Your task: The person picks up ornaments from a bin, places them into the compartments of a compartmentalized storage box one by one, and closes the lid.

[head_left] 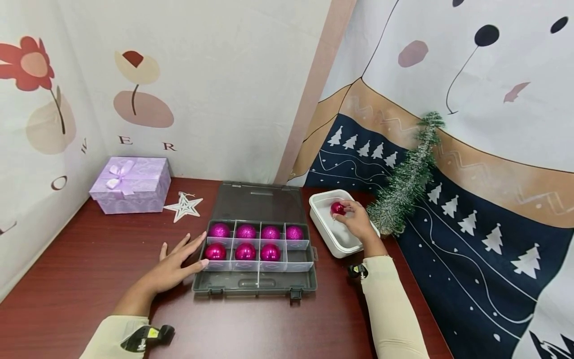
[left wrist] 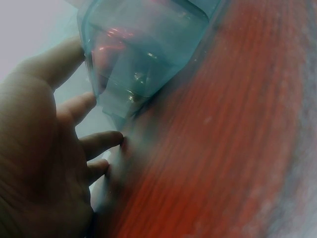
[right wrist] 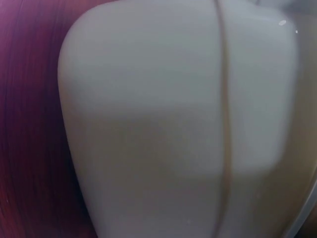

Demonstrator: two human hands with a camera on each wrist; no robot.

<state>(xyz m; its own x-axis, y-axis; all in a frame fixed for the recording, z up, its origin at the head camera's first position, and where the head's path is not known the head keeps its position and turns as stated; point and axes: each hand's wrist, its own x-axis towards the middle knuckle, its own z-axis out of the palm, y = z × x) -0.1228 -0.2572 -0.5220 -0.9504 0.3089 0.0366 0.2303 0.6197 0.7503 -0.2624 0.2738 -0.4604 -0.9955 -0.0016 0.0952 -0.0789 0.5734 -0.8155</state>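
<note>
In the head view, my right hand point(head_left: 355, 222) pinches a shiny magenta Christmas ball point(head_left: 338, 208) inside the white plastic tub point(head_left: 319, 227). The tub's outer wall point(right wrist: 148, 89) fills most of the right wrist view, where the hand is hidden. My left hand point(head_left: 177, 264) has its fingers spread, with thumb and index fingertip against the left side of a grey divided organizer box point(head_left: 255, 284). Several glittery balls point(head_left: 246, 232) sit in its back row, and three shiny balls point(head_left: 245, 252) in the row before it. The right-end compartment point(head_left: 299, 256) of that row holds no ball.
A lilac gift box point(head_left: 134, 192) and a white star ornament point(head_left: 184, 207) stand at the left back. The organizer's lid point(head_left: 257, 202) lies open towards the wall. Right of the tub, a frosted small Christmas tree point(head_left: 405, 184) leans by the navy printed cloth point(head_left: 448, 249).
</note>
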